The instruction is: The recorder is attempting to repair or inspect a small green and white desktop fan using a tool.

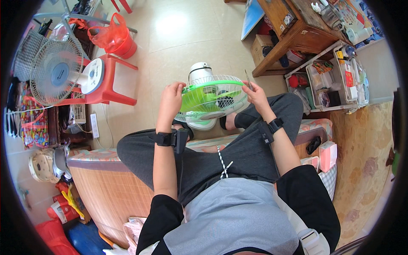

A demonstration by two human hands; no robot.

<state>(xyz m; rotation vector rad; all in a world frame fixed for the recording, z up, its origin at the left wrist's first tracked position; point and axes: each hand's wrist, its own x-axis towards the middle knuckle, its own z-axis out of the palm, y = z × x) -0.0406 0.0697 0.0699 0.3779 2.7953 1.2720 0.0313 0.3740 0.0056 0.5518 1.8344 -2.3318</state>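
Observation:
A green and white electric fan (203,104) with a wire guard stands between my feet, its guard tilted up toward me. Its white motor housing (200,71) shows behind the guard. My left hand (173,97) is closed on the left side of the green rim, fingers curled over its edge. My right hand (256,96) is closed at the right side of the rim. From its fingers a thin, pointed metal tool (247,78) sticks up; its exact kind is unclear. Green blades (193,102) show through the wires.
On a red plastic stool (117,80) at the left sits another fan (59,74). A red bucket (124,47) stands behind it. At the far right are a wooden desk (297,40) and a storage rack (325,78). I sit on a mat-covered bed (108,182).

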